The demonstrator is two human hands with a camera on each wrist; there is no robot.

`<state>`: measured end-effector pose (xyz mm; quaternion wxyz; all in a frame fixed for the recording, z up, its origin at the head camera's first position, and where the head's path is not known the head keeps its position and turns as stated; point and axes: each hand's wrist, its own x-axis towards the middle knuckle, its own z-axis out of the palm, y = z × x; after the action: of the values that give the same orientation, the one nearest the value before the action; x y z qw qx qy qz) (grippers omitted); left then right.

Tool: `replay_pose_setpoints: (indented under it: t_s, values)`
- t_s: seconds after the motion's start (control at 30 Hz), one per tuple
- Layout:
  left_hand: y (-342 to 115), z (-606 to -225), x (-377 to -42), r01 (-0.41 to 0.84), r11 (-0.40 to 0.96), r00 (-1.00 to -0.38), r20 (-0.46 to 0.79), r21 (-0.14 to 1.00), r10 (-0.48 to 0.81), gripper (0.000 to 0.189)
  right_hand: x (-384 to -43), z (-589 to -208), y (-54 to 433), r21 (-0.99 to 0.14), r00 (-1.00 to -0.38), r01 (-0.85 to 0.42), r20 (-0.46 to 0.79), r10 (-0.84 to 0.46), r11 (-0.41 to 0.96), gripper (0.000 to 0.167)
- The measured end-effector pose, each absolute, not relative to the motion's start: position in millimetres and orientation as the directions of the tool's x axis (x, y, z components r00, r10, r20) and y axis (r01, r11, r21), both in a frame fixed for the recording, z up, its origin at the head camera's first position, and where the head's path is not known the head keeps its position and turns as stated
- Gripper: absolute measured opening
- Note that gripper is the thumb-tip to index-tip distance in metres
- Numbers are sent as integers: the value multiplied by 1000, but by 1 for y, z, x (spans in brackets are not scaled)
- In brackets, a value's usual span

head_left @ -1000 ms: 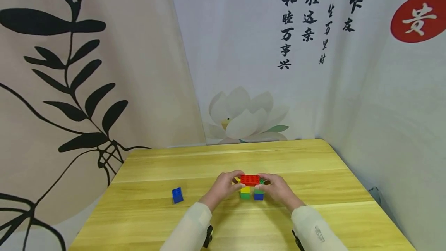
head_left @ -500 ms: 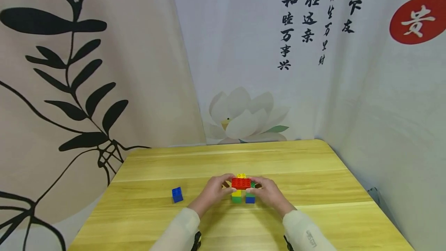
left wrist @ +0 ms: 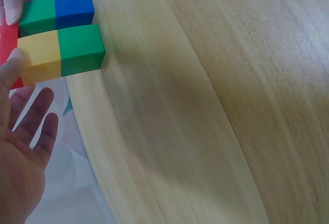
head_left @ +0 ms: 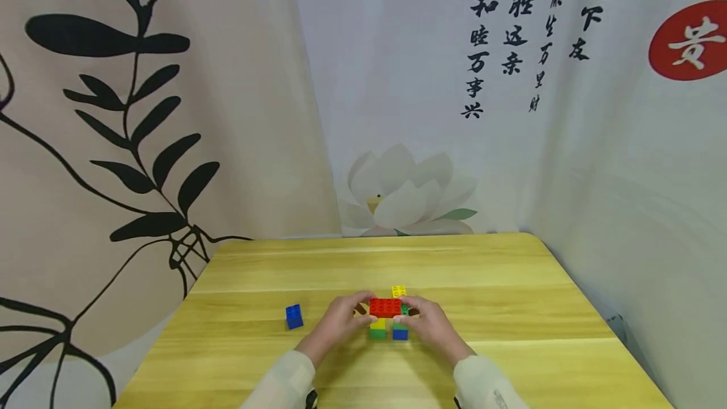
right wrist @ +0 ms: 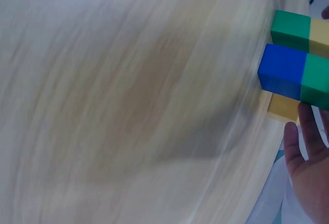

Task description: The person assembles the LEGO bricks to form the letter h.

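One blue block (head_left: 293,316) lies apart. The left hand (head_left: 339,320) pinches one end of the red block (head_left: 385,308), which bridges the left stack (head_left: 377,329) and right stack (head_left: 400,334); a yellow block (head_left: 399,291) shows behind. The right hand (head_left: 431,326) pinches the other end, presumably to keep it level.

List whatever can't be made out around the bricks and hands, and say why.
Head view: the lower part of the far yellow brick, hidden by the red brick and right hand.
Head view: the marking on the right sleeve, too small to read.
Left wrist view: much of the red brick, cut off by the left edge.
Right wrist view: part of the right hand, cut off by the right edge.
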<state>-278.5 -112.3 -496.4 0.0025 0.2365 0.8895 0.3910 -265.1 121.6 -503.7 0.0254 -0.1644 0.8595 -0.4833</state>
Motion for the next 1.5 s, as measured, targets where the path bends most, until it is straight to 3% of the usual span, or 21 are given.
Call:
replay_pose_setpoints:
  t_s: [0.33, 0.67, 0.97, 1.23, 1.5]
  values:
    - [-111, -498, -276, 384, 588, -906, 166, 712, 391, 34, -263, -508, 120, -870, -966, -184, 73, -249, 458, 50]
    - [-112, -496, -270, 352, 608, -920, 143, 711, 365, 43, -256, -508, 122, -934, -979, -82, 10, -206, 348, 47]
    - [-121, -500, -259, 305, 561, -934, 124, 770, 336, 72, -256, -509, 124, -944, -987, -93, 46, -154, 317, 36]
    - [-157, -504, -242, 301, 533, -945, 173, 791, 277, 64, -257, -511, 120, -940, -990, -111, 76, -117, 323, 27]
    - [-195, -495, -235, 225, 513, -974, 197, 828, 109, 56, -258, -512, 118, -945, -992, -88, 53, -118, 316, 29]
